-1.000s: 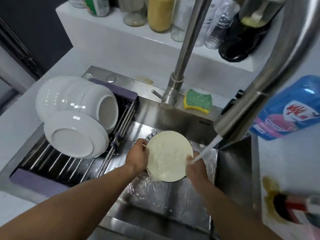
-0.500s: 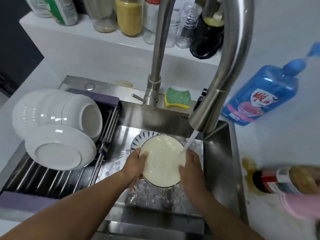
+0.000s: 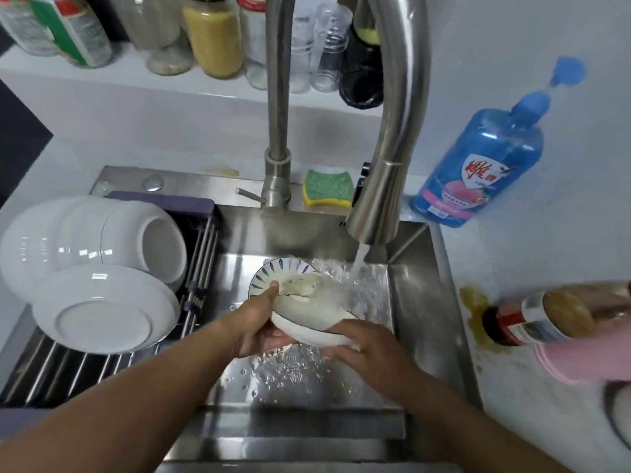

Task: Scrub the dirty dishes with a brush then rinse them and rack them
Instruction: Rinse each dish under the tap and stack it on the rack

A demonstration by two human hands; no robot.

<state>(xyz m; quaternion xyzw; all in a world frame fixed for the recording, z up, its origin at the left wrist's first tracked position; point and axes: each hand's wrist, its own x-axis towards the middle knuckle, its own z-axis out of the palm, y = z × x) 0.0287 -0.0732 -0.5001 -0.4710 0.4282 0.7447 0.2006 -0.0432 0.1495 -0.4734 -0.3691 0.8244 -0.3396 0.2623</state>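
Note:
I hold a white plate [image 3: 309,322] tilted over the steel sink [image 3: 406,278], under the running tap stream [image 3: 356,264]. My left hand [image 3: 257,324] grips its left edge, thumb on the upper face. My right hand [image 3: 363,344] holds the right edge from below. Water splashes over the plate's upper face. A blue-striped plate [image 3: 276,273] lies in the sink just behind it. Two white bowls [image 3: 102,302] rest on their sides on the drying rack [image 3: 68,370] at the left. No brush is visible.
The faucet spout [image 3: 386,165] arches close over the plate. A green-yellow sponge [image 3: 327,187] lies on the sink ledge. A blue soap bottle [image 3: 485,158] stands at the right, a tipped jar [image 3: 546,319] nearer. Jars line the back shelf [image 3: 211,39].
The plate went from facing me upright to tilted nearly flat beneath the stream. My right hand slid down under its right edge, and the striped plate behind came into view.

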